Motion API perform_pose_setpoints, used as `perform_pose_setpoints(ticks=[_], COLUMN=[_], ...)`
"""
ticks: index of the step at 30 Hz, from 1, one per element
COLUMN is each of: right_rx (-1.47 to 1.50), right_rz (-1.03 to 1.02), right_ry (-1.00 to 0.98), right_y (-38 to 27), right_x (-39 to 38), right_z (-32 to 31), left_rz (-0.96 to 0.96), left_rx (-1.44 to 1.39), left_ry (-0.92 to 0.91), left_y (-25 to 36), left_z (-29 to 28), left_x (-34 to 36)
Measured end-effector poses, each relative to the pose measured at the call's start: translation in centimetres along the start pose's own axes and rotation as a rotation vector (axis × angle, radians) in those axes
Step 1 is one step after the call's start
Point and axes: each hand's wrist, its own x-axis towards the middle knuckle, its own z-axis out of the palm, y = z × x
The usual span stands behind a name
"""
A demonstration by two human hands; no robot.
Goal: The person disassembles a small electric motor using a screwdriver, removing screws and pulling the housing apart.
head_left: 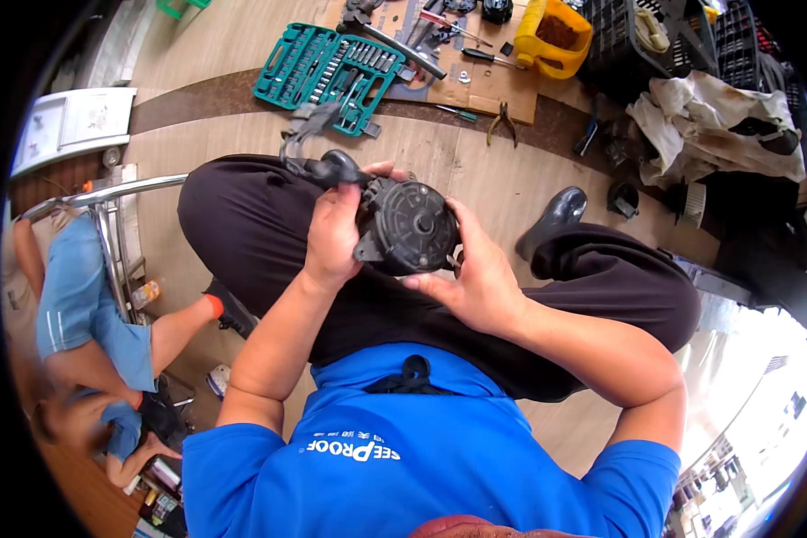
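Observation:
A round, dark motor housing (412,229), much like an alternator, is held over my lap, its flat end with a central hub facing me. My left hand (334,238) grips its left side, with the thumb up against a black rounded part (339,168). Grey wiring with a connector (309,134) trails from there, blurred. My right hand (484,278) is wrapped around the housing's right side, its thumb below the lower edge. The fingertips behind the housing are mostly hidden.
Ahead on the floor lie a green socket set case (332,76), pliers (503,124), screwdrivers (480,56) on cardboard, and a cut yellow jug (554,38). Black crates (650,45) and a dirty cloth (722,121) are far right. People (94,296) sit at left beside a metal-framed chair (108,193).

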Motion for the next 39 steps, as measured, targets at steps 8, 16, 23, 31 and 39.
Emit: perform_pose_setpoints(ticks=[8,16,23,31,39], right_rx=[-0.205,0.186,0.024,-0.381,-0.315], right_rz=[0.226,0.375,0.018,-0.117,-0.091], right_ry=[-0.323,-0.147,-0.235,-0.56,-0.488], right_y=[0.3,2.7,2.5,0.7,0.0], right_x=[0.3,1.1,1.8,0.7,1.1], right_z=[-2.7,-1.5,-2.4,-3.3,-3.5], left_rz=[-0.101,-0.376,-0.322,-0.259,-0.266], left_rx=[-0.03,0.014,0.098,0.298,0.17], left_ry=[-0.018,-0.118,-0.306,-0.176,-0.106], left_y=[-1.6,-2.6,-1.8,-2.5,-1.7], left_z=[-1.9,-1.4,-1.5,-1.3,-1.0], left_x=[-4.5,-7.5,-6.5,-5.4,-4.1])
